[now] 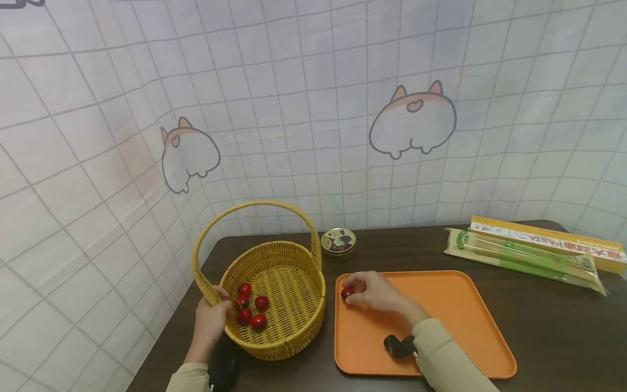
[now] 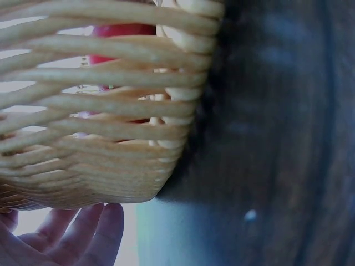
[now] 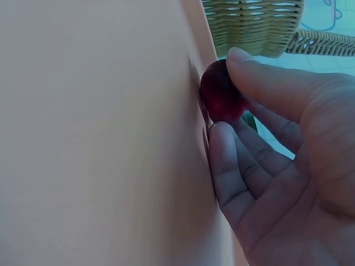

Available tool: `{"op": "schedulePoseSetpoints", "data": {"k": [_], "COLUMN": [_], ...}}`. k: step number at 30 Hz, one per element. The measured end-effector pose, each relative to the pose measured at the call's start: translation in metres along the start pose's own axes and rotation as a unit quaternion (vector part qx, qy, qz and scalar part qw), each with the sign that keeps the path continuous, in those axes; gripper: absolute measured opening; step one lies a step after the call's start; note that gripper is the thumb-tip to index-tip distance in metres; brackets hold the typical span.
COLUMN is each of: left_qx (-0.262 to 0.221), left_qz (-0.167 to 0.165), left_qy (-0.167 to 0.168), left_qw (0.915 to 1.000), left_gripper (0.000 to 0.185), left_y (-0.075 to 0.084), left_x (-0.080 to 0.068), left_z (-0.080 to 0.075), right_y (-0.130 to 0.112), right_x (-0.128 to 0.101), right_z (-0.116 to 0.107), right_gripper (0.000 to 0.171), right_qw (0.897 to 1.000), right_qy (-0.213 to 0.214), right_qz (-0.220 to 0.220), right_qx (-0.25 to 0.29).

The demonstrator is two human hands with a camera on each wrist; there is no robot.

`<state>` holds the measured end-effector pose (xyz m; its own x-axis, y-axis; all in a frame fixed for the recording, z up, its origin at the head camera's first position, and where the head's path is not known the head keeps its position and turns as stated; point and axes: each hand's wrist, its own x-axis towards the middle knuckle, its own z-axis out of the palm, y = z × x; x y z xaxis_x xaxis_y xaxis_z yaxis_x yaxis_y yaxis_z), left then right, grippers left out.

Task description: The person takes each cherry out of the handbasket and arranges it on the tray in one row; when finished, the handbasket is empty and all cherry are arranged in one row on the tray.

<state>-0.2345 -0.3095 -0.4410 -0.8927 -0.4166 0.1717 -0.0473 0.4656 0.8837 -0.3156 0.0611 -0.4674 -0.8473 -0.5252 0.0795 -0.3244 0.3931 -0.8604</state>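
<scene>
Our right hand [image 1: 374, 294] pinches a small red round fruit [image 1: 346, 292] in its fingers [image 3: 260, 83] at the flat orange plastic tray's [image 1: 455, 305] near-left corner. Our left hand [image 1: 210, 321] grips the yellow woven wicker basket's [image 1: 289, 326] rim on the dark counter [image 1: 563, 326].

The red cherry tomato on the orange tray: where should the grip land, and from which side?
Across its round middle, from above. The cherry tomato sits by the near-left rim of the orange tray, so a side approach from the left is likely blocked. The right hand already pinches it between thumb and fingertips, which suits so small and smooth a ball.
</scene>
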Motion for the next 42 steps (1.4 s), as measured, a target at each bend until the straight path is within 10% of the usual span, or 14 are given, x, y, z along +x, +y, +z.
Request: {"op": "schedulePoseSetpoints", "data": {"k": [15, 28, 42], "left_qx": [-0.009, -0.022, -0.037], "left_qz": [-0.011, -0.015, -0.018], "left_qy": [-0.006, -0.002, 0.0], "left_qw": [0.9999, 0.9997, 0.9992], "left_gripper": [0.024, 0.024, 0.024], "left_y": [0.0, -0.001, 0.002], "left_x": [-0.001, -0.002, -0.001], "left_z": [0.0, 0.002, 0.003], "right_y": [-0.025, -0.08, -0.114], "right_x": [-0.005, -0.012, 0.015], "right_z": [-0.014, 0.008, 0.074], "right_gripper": [0.031, 0.017, 0.014], "right_qw": [0.997, 0.99, 0.987], "right_qy": [0.026, 0.058, -0.056], "right_qz": [-0.023, -0.129, -0.148], "right_qx": [-0.074, -0.013, 0.012]}}
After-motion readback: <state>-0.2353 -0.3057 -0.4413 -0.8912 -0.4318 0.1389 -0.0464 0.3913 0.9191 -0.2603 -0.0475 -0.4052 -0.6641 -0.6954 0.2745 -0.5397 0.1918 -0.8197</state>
